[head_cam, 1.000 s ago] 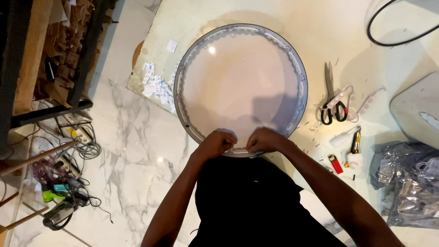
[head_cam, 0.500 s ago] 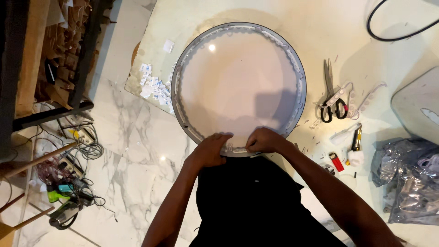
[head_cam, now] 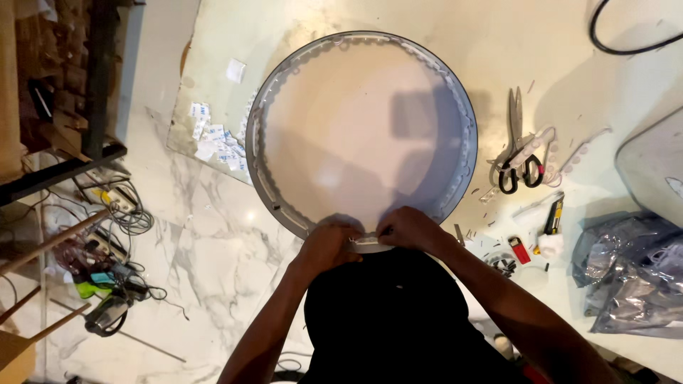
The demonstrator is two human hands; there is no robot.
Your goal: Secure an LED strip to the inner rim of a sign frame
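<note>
Large round shallow grey metal pan with white inside (head_cam: 363, 128) flat on the pale bench, its near rim at the bench's near edge, left hand (head_cam: 329, 245) and right hand (head_cam: 409, 229) both in narrow pinching grip on a white strip (head_cam: 370, 243) at that rim, black-handled scissors (head_cam: 518, 153) toward the right edge

Hands (head_cam: 370, 238) closer together on round frame's (head_cam: 284, 114) near rim

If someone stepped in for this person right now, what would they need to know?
Left hand and right hand both press on the near rim of the big round tray, fingers pinching a white strip at its edge. The strip already lines the rim all around. The spot between the hands is not yet let go. Scissors, a cutter and a red lighter lie to the right; paper scraps lie to the left.
</note>
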